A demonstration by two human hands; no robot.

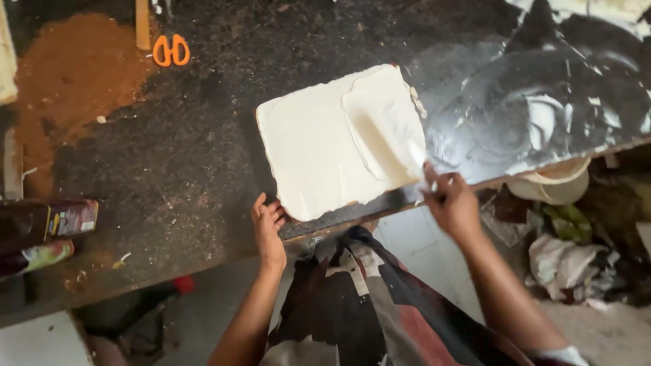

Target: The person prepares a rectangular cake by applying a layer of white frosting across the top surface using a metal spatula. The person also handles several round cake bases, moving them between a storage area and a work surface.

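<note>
The left hand [269, 227] rests with fingers flat, holding nothing, at the near edge of a cream slab [319, 146] on the dark worktop [190, 149], while the right hand [451, 203] grips a blurred spreader [397, 139] lying across it.

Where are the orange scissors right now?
Head view, upper left: the orange scissors lie on the dark worktop, beside the brown powder patch.

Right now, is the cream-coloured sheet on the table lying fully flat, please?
No. The cream sheet lies mostly flat, but its right part is lifted and peeled back by the right hand.
</note>
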